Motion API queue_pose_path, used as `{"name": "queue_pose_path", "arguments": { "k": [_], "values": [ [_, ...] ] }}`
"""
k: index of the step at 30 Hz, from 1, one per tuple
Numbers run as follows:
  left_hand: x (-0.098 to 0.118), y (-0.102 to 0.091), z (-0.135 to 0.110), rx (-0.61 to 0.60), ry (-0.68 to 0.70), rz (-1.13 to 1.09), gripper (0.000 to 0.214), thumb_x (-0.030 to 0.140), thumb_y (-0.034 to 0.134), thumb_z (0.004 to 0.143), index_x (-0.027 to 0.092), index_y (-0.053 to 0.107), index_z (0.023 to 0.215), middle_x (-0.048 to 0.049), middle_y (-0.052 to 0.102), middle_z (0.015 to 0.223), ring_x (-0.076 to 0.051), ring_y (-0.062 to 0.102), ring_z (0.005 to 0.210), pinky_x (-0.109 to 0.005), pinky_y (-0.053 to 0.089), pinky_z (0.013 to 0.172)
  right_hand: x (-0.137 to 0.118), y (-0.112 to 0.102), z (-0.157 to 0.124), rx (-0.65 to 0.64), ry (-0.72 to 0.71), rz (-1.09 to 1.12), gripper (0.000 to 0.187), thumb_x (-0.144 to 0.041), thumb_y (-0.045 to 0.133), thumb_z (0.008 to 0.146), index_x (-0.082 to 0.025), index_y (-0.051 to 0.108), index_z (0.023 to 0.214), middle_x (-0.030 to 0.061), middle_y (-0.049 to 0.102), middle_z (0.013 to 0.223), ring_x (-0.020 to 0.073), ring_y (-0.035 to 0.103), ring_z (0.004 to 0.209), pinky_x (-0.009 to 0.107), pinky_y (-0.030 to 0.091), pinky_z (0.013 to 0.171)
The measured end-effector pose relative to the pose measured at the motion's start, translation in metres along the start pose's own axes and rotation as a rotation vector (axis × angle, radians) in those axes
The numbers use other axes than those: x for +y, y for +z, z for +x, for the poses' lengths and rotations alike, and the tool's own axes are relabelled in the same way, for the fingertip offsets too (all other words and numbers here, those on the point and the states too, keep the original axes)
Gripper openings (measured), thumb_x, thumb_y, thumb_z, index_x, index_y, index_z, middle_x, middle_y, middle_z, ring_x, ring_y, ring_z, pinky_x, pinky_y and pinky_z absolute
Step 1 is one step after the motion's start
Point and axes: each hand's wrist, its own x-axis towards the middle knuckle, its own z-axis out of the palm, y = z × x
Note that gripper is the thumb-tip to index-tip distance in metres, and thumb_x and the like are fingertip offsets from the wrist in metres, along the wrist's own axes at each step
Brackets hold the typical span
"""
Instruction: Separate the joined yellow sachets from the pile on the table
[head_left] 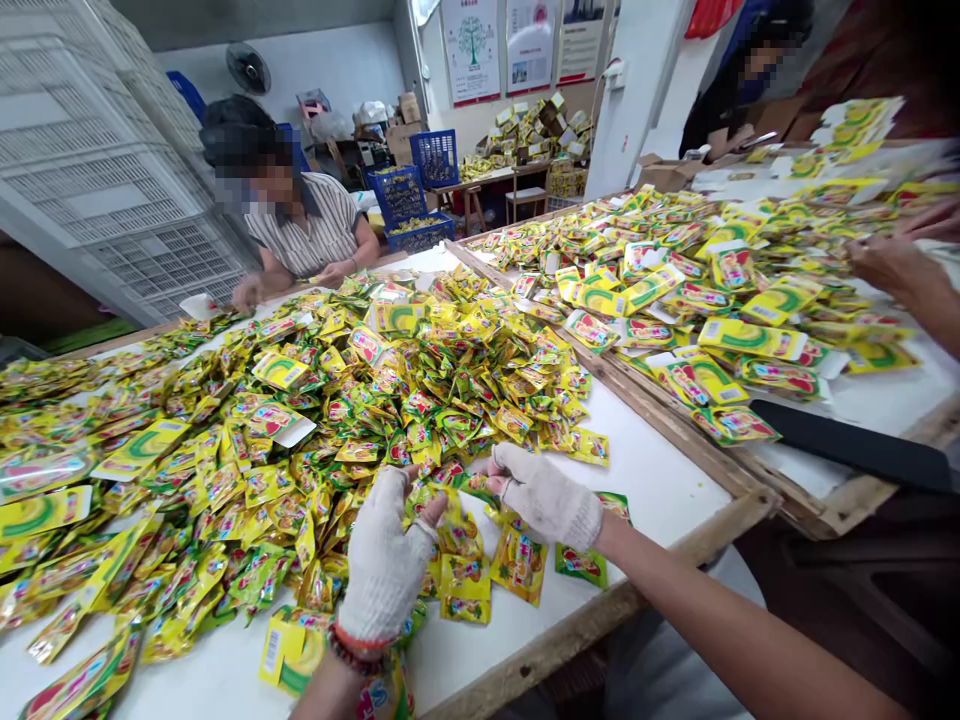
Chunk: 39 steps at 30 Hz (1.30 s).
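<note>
My left hand [386,565], in a white glove with bare fingertips, is curled at the near edge of a large pile of small yellow and green packets [450,380]. A blurred yellow packet [452,515] is at its thumb and fingers. Close by on the right, my right hand [546,495], gloved the same way, has its fingers pinched on a small green packet [474,487], partly hidden. Below the hands, several packets lie on the white tabletop, among them an orange-yellow one [519,562] and a green one [581,565].
Flat yellow boxes [281,370] lie among the packets. A wooden rail [660,420] divides this table from another heaped with boxes [750,335]. A person in a striped shirt [311,235] sits across; another person's hand [892,265] is at right. White crates [90,150] stand left, blue baskets [397,195] behind.
</note>
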Motion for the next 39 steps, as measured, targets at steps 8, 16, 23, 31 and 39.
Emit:
{"name": "queue_pose_path", "arguments": {
  "k": [8, 16, 23, 31, 39],
  "values": [
    [0.019, 0.016, -0.006, -0.284, 0.021, -0.233, 0.031, 0.043, 0.054, 0.084, 0.012, 0.056, 0.087, -0.0038, 0.057, 0.084, -0.012, 0.050, 0.079, -0.021, 0.041, 0.071, -0.007, 0.007, -0.019, -0.077, 0.121, 0.523, 0.037, -0.023, 0.063, 0.071, -0.011, 0.054, 0.105, 0.0040, 0.057, 0.092, 0.0120, 0.052, 0.082, 0.023, 0.041, 0.073],
    [0.016, 0.030, -0.018, -0.145, -0.168, -0.529, 0.043, 0.043, 0.068, 0.074, 0.011, 0.054, 0.100, -0.0044, 0.059, 0.084, -0.011, 0.056, 0.073, -0.021, 0.047, 0.068, -0.009, 0.018, -0.017, 0.137, 0.348, 0.825, 0.026, -0.034, 0.062, 0.071, -0.009, 0.056, 0.076, 0.0010, 0.050, 0.065, 0.0070, 0.040, 0.057, 0.020, 0.033, 0.054],
    [0.012, 0.037, -0.018, -0.210, -0.196, -0.557, 0.044, 0.049, 0.062, 0.078, 0.014, 0.046, 0.099, -0.0030, 0.055, 0.088, -0.011, 0.055, 0.072, -0.024, 0.049, 0.067, -0.010, 0.025, -0.008, 0.245, 0.129, 0.356, 0.017, -0.027, 0.050, 0.082, -0.012, 0.057, 0.075, 0.0011, 0.055, 0.074, 0.0102, 0.047, 0.072, 0.022, 0.037, 0.068],
    [0.033, 0.000, 0.024, -0.318, 0.087, 0.034, 0.033, 0.046, 0.045, 0.089, 0.015, 0.050, 0.079, -0.0005, 0.049, 0.071, -0.010, 0.044, 0.066, -0.021, 0.035, 0.060, -0.014, 0.001, -0.003, 0.051, 0.234, 0.515, 0.024, -0.028, 0.055, 0.077, -0.013, 0.055, 0.096, 0.0020, 0.058, 0.081, 0.0112, 0.058, 0.057, 0.020, 0.043, 0.050],
    [0.009, 0.023, 0.012, -0.197, 0.089, 0.676, 0.019, 0.033, 0.061, 0.074, 0.016, 0.053, 0.074, -0.0073, 0.052, 0.087, -0.021, 0.047, 0.081, -0.029, 0.023, 0.066, 0.013, 0.000, -0.015, 0.136, 0.299, 0.477, 0.024, -0.032, 0.054, 0.076, -0.012, 0.056, 0.091, 0.0028, 0.057, 0.077, 0.0121, 0.056, 0.056, 0.023, 0.044, 0.051]
  ]
}}
